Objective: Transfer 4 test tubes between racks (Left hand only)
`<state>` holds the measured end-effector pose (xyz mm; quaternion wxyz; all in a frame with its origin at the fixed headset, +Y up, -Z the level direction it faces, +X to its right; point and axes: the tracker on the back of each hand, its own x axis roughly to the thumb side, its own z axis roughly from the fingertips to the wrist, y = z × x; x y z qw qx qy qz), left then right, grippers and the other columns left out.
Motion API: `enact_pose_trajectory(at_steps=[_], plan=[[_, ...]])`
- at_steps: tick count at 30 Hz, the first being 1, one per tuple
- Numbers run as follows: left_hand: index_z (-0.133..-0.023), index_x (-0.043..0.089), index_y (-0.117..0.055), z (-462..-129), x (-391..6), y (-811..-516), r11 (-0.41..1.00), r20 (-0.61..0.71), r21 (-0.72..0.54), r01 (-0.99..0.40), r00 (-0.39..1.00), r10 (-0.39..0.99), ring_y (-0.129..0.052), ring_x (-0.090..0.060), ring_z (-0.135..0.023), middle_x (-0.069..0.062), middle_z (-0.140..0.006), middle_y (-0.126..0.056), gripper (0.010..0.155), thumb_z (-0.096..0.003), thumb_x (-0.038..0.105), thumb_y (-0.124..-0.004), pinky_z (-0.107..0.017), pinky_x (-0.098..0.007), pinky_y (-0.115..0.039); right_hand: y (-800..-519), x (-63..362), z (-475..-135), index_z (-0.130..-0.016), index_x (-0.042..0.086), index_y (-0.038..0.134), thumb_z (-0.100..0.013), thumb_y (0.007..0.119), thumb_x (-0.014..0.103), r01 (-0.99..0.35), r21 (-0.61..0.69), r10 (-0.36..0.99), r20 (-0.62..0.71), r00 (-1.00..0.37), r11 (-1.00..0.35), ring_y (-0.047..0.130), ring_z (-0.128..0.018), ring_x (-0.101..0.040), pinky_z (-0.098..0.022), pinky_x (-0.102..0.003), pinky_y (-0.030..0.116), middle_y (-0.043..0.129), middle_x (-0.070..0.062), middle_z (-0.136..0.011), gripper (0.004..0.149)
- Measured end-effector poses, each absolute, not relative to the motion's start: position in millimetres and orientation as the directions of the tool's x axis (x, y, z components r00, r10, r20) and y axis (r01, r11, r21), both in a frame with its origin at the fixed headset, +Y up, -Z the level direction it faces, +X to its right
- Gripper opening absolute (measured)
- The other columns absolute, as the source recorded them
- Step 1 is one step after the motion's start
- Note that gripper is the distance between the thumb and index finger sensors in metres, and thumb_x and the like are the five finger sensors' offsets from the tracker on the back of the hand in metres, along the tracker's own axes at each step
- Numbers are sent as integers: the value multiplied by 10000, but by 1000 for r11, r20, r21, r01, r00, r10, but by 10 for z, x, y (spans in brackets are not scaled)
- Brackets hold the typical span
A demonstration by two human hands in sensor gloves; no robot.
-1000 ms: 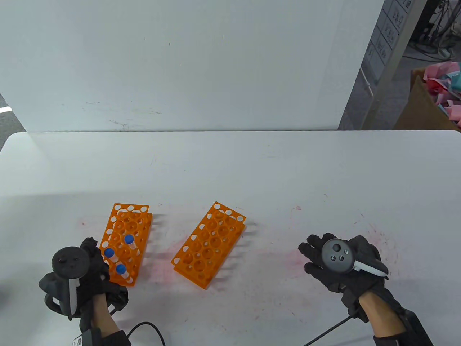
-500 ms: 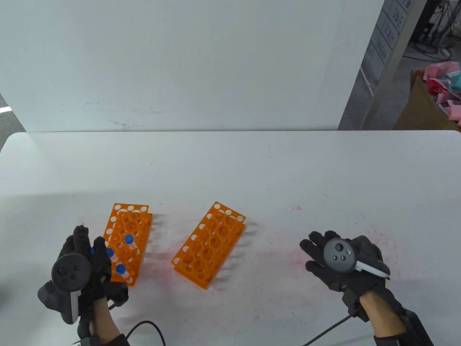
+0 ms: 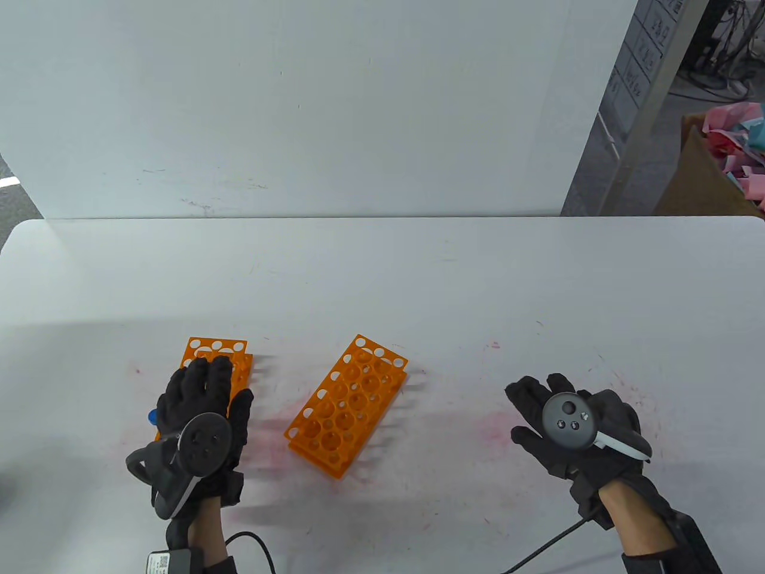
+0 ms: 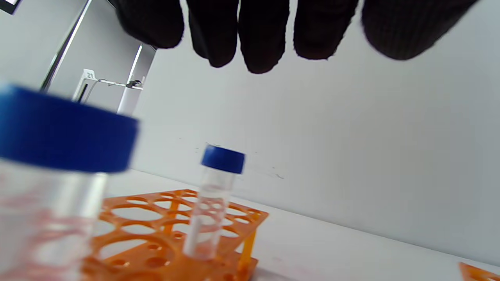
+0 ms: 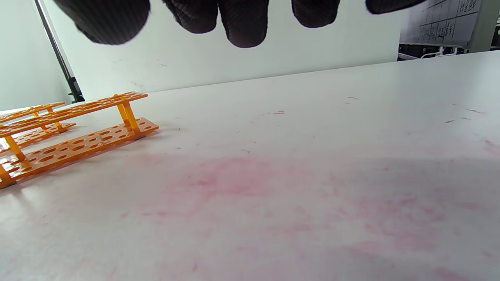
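Racks, two of them, both orange, lie in the lower half of the table view: the left rack is mostly covered by the left hand, and the right rack sits just beside it toward the centre with all its holes bare. Two tubes with blue caps show in the left wrist view, a far tube upright in the rack and a near tube blurred at the left edge (only a sliver of blue cap peeks out from above). Fingers hang spread above them, holding nothing. The right hand rests at lower right on the white table, fingers loosely spread, holding nothing.
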<state>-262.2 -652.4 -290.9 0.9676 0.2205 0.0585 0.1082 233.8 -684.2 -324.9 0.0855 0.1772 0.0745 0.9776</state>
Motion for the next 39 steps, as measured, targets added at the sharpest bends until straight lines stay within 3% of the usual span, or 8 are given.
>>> enact_pose_trajectory(at_steps=[12,19,29,39], plan=[[-1121,363,-503,-3017,-2327,-6644,948,17,296,-117,993,118,-553,-433,-1119,-71,-1229,-529,699,-490,613,-674,-730,-680,-578,-6872,2399,-3301,-1109,289,321,-535,573,548,-120,134,154,287,-946,-984,180,-1022,-544,-665,-780,297,223,-104,-1209,678],[-1143,400,-370,-3081,-2180,-6743,976,44,215,-34,999,26,-433,-439,-1154,-65,-1266,-400,748,-492,633,-655,-758,-689,-518,-6835,2430,-3287,-1108,312,287,-531,577,558,-103,63,115,252,-961,-993,112,-1012,-539,-656,-787,247,159,-103,-1204,691],[-1142,407,-373,-3132,-2189,-6805,984,25,176,-26,999,22,-402,-436,-1164,-43,-1272,-386,745,-491,634,-655,-758,-703,-503,-6800,2443,-3279,-1112,314,298,-534,601,550,-20,12,22,200,-980,-1000,82,-1007,-538,-644,-799,209,140,-101,-1203,694],[-1139,405,-384,-3141,-2192,-6816,986,7,164,3,1000,-5,-403,-433,-1162,-44,-1268,-394,736,-492,623,-660,-758,-701,-504,-6819,2411,-3274,-1112,310,323,-536,579,559,-28,36,35,224,-974,-999,119,-1016,-539,-654,-791,246,172,-105,-1206,678]])
